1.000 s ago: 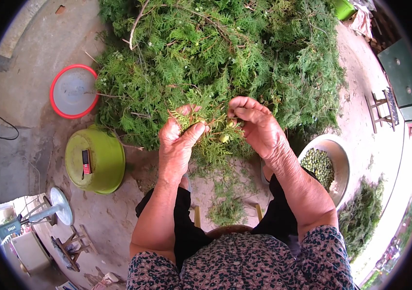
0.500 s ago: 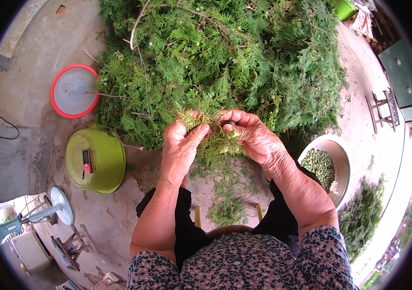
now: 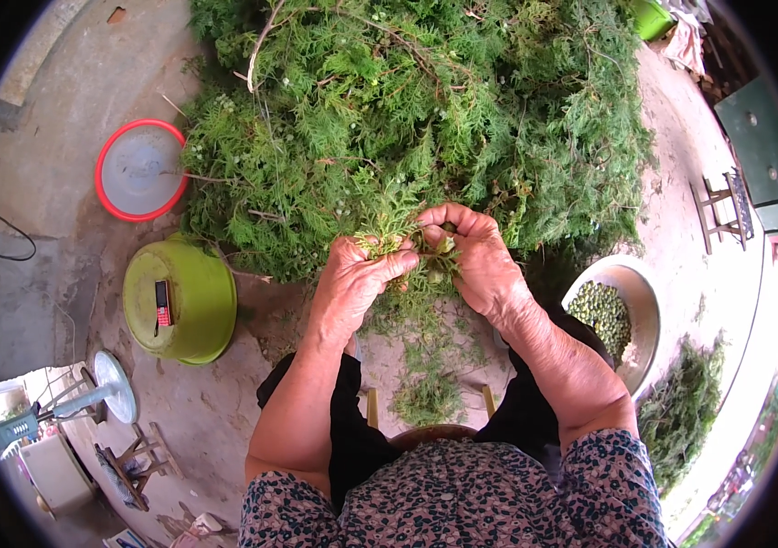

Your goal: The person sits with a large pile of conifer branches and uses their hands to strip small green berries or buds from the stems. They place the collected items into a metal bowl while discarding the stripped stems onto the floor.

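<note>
Greenery (image 3: pixel 352 110) lies heaped over the floor in front of the person, a springy, feathery mass of flat, scaly fronds with thin brown twigs bent through it. At its near edge, between the two hands, is a sprig (image 3: pixel 391 228), lacy and lighter green than much of the heap. The left hand (image 3: pixel 350 279) has it pinched, thumb pressed against bent fingers, some fronds poking out above the knuckles. The right hand (image 3: pixel 482 265) is just beside, at the sprig's right end, fingers curled and thumb bent inward; from here I cannot tell whether those tips have closed on anything. The skin on both wrists is finely creased.

Below the hands, soft green litter (image 3: pixel 427 397) is strewn over the rough floor, between black trousers. Near the right knee sits a round metal bowl (image 3: pixel 643 297), smooth and shiny, with small knobbly green cones (image 3: pixel 601 310) gathered in it. Past it lies a smaller, duller heap of clippings (image 3: pixel 684 416).

Over to the left, a lime plastic tub (image 3: pixel 211 310) rests upside down, its base scuffed and dusty, with a slim red-and-black phone (image 3: pixel 164 306) lying on it. Farther off is a basin (image 3: pixel 137 173) of cloudy plastic with a thick red rim, a thin stick reaching over its edge.
</note>
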A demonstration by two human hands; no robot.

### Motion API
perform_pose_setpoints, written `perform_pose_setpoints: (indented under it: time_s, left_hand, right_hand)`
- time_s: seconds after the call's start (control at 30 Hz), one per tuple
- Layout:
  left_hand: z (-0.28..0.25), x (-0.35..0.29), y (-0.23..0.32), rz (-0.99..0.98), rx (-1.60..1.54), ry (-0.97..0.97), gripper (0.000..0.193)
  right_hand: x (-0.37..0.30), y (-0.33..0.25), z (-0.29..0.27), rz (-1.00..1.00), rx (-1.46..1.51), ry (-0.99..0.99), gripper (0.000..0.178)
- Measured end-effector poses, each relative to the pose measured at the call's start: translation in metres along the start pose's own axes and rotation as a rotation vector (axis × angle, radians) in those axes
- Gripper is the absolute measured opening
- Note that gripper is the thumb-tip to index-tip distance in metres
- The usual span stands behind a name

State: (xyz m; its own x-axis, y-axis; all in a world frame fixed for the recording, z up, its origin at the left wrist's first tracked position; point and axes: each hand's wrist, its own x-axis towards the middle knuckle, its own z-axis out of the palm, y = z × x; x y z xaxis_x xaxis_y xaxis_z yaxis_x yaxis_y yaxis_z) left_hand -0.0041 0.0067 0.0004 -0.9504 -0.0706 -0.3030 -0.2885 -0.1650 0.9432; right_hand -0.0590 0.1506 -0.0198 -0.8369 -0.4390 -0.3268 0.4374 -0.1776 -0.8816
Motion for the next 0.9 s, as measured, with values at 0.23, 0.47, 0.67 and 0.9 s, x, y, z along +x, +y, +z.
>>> perform_pose_setpoints:
  time_s: [0.23, 0.47, 0.67, 0.9]
  left_hand:
    - [-0.001, -0.005, 0.001, -0.054, -0.040, 0.006, 0.017]
    - [0.001, -0.002, 0.001, -0.040, -0.129, -0.013, 0.017]
    - [0.000, 0.000, 0.001, 0.055, -0.122, 0.090, 0.009]
    - [0.004, -0.001, -0.002, 0.158, 0.089, 0.143, 0.010]
  right_hand:
    - [-0.010, -0.007, -0.004, 0.278, 0.485, -0.120, 0.010]
    - [-0.004, -0.012, -0.014, 0.170, 0.528, 0.005, 0.013]
    - [0.005, -0.028, -0.033, 0.075, 0.703, 0.013, 0.017]
    - [-0.003, -0.028, -0.023, -0.089, -0.099, -0.084, 0.033]
